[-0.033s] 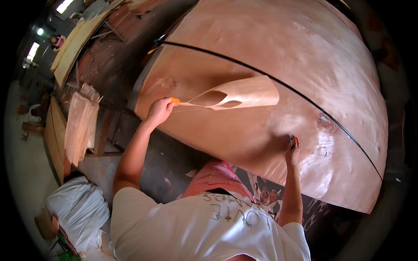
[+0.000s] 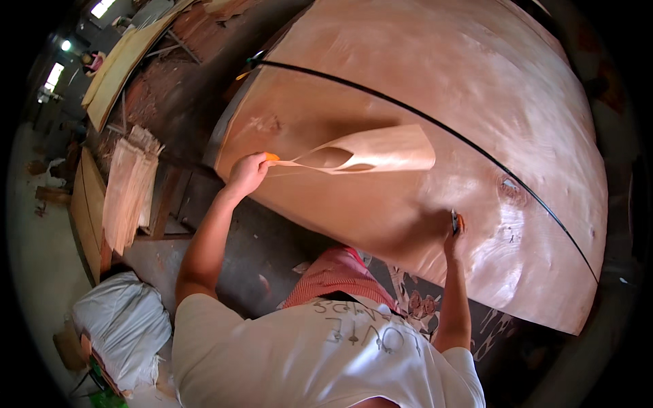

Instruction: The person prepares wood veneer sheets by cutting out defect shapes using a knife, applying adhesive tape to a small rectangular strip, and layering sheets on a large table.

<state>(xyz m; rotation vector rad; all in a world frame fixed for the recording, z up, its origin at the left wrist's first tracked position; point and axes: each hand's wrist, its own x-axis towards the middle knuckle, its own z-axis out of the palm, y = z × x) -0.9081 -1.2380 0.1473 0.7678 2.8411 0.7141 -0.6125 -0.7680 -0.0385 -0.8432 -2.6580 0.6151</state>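
Observation:
My left hand (image 2: 247, 175) is closed on the narrow end of a thin, curled wood veneer strip (image 2: 394, 147) with holes in it. An orange patch, perhaps a finger cover, shows at the fingertips. The strip reaches to the right over a large wood veneer sheet (image 2: 326, 211). Low over the sheet's near part, my right hand (image 2: 458, 239) is closed around a small tool with a dark and metallic tip (image 2: 454, 219); its exact kind is too small to tell. Orange shows beside the tool at the fingers.
A black cord (image 2: 381, 98) arcs across the sheet, which has a knot hole (image 2: 509, 185) at right. To the left stand bundled veneer scraps (image 2: 129, 187) and a white sack (image 2: 126, 330). Farther back are long boards (image 2: 119, 71) and a person (image 2: 92, 62).
The whole view has shifted very slightly. Both hands keep their holds, and the veneer strip hangs almost as before.

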